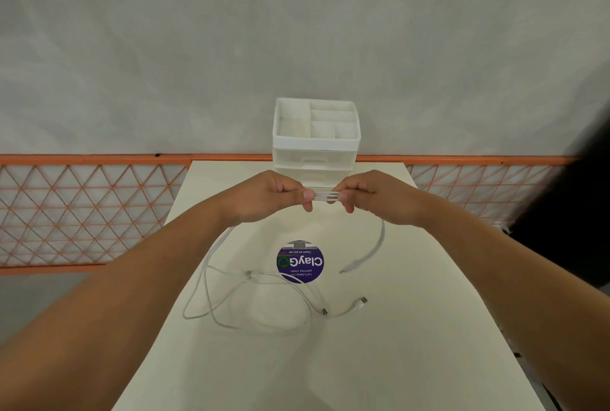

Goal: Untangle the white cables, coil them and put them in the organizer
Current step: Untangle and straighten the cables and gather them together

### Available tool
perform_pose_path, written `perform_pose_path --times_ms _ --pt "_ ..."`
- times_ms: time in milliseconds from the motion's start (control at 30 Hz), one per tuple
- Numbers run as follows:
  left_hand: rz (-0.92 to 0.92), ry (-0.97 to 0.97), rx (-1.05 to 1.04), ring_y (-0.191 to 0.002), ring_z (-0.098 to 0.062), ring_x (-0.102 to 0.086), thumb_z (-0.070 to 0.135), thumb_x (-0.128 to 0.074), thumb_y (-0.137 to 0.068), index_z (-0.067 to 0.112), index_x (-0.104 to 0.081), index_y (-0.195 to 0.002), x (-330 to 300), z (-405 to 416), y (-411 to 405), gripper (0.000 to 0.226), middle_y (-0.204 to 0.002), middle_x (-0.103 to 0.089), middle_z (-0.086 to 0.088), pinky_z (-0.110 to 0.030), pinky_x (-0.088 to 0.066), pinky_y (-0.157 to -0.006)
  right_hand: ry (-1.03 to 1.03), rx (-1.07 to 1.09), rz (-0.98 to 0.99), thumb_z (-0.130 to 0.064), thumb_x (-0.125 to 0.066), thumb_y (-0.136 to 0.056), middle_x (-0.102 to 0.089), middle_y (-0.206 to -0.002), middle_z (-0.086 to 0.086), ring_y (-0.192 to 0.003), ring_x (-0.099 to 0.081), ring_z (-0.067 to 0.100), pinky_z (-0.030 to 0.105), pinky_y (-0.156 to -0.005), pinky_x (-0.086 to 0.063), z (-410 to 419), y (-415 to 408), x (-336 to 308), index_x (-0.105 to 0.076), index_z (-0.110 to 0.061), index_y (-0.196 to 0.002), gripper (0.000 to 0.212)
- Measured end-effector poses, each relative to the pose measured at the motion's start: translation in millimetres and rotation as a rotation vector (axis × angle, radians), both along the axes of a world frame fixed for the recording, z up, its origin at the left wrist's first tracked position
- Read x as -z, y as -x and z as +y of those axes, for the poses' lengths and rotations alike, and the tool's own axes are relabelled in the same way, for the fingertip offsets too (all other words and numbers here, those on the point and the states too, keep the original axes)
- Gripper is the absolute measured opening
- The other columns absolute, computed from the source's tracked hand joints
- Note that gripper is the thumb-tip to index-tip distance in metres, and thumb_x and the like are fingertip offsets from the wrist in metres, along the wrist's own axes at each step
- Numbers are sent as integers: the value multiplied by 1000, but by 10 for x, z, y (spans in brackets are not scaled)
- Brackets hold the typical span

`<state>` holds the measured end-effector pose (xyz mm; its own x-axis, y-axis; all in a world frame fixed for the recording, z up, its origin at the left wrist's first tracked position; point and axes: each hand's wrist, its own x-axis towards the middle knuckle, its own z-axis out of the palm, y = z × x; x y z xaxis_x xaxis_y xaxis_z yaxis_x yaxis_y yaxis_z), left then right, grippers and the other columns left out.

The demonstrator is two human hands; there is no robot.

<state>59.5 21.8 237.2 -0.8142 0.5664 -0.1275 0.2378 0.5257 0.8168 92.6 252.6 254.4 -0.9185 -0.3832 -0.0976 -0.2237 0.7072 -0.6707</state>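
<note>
Both hands are raised above the table in front of the white organizer (316,139). My left hand (270,196) and my right hand (369,196) pinch a folded white cable (325,197), whose strands run side by side between the fingertips. One tail of it hangs from my right hand and curves down to a plug (350,268). Another strand drops from my left hand toward a loose tangle of white cables (251,305) lying on the table, with several plugs showing. The organizer has open top compartments and drawers below.
The cream table (396,361) carries a round purple sticker (299,262) at its middle. An orange lattice railing (82,212) runs behind the table on both sides, before a grey wall. A dark shape (581,212) fills the right edge.
</note>
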Motion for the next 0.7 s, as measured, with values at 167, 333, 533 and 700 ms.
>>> perform_pose_path --times_ms 167,333,533,700 --pt "-9 8 -8 -100 12 -58 46 -56 -93 23 -78 -89 -7 3 0 31 -99 -72 22 -10 -41 -81 -78 47 66 -44 -45 -97 -47 -65 -4 -62 -43 12 26 -63 -36 -67 -13 58 -56 -20 -71 37" --pt "0 -10 -22 -87 -1 -46 36 -52 -98 13 -73 -94 -23 -55 -41 32 -89 -48 13 -2 -37 -52 -4 -15 -25 -34 -44 -100 -48 -72 -6 -67 -43 9 23 -67 -38 -44 -43 82 -61 -21 -85 26" --pt "-67 66 -12 -63 -11 -55 43 -55 -95 19 -76 -84 -61 -114 30 33 -59 -59 8 -20 -42 -73 -126 -26 122 -29 -38 -102 -55 -79 -4 -73 -47 12 21 -66 -37 -125 8 53 -58 -22 -87 26" --pt "-65 154 39 -87 -15 -70 16 -43 -96 6 -67 -94 -292 154 28 26 -88 -76 -4 -23 -50 -85 -134 -51 195 -21 -39 -102 -48 -70 -15 -62 -44 2 10 -57 -35 -361 77 5 -56 -18 -86 23"
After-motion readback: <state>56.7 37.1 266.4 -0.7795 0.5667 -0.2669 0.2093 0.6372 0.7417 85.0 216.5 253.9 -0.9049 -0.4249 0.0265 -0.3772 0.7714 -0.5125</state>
